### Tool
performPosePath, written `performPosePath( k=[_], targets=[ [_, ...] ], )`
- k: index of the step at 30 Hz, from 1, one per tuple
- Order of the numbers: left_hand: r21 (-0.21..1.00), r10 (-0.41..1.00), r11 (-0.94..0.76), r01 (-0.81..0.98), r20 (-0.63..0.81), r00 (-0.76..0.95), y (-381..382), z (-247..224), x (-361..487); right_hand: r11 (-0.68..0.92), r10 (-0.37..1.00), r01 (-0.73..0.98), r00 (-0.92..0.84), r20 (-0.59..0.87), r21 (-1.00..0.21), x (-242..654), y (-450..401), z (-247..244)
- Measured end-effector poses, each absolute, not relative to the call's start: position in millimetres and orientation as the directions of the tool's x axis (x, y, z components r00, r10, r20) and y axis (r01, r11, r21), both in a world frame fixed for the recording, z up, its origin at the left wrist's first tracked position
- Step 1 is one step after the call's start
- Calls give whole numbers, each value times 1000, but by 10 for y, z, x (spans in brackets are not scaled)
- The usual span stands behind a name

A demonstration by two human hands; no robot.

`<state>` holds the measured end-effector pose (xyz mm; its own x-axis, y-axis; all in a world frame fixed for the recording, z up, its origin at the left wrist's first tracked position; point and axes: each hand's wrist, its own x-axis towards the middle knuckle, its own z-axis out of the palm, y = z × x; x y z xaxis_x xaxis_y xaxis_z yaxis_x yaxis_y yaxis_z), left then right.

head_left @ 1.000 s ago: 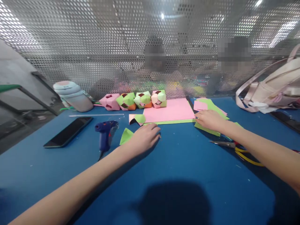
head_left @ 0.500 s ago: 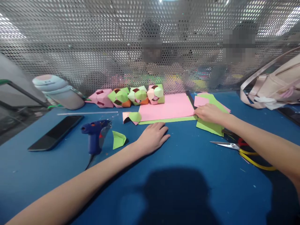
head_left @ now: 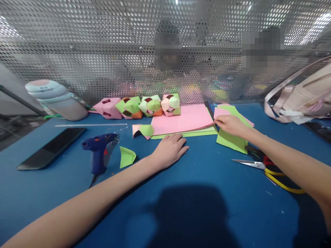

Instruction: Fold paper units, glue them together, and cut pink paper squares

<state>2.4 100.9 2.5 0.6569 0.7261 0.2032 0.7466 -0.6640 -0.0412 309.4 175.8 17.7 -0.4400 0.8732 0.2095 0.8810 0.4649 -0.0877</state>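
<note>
- Two bare hands are held over the blue table [head_left: 207, 172], on which coloured paper is spread.
- The pink sheet [head_left: 183, 119] is laid over green sheets [head_left: 204, 133] at the table's far side; its near right corner is pinched between the fingers of the right hand [head_left: 229, 124].
- The left hand [head_left: 169, 151] is rested palm down, empty, its fingers slightly parted, just beside the sheets' near edge.
- Four folded paper shapes [head_left: 128, 107] are lined up before the perforated panel [head_left: 129, 58], left of the pink sheet.
- A pink-and-green piece [head_left: 147, 131] is set at the sheets' left edge; a green folded piece [head_left: 127, 157] is placed between the glue gun [head_left: 97, 153] and the left hand.
- Small cut papers [head_left: 231, 140] are piled under the right hand, with the scissors [head_left: 256, 164] left nearer the person.
</note>
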Motion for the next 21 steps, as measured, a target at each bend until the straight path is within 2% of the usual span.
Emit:
performPosePath(
  k=[8, 15, 21],
  targets=[
    [-46, 733, -650, 759, 226, 641, 999, -21, 30, 578, 780, 816, -558, 284, 14, 3009, 1720, 128],
    [-49, 729, -649, 759, 247, 639, 985, -46, 18, 623, 743, 774, -632, 222, 117, 2691, 1795, 116],
    [-36, 720, -657, 753, 266, 641, 992, -66, 7, 627, 731, 765, -643, 231, 146, 2638, 1813, 163]
  ],
)
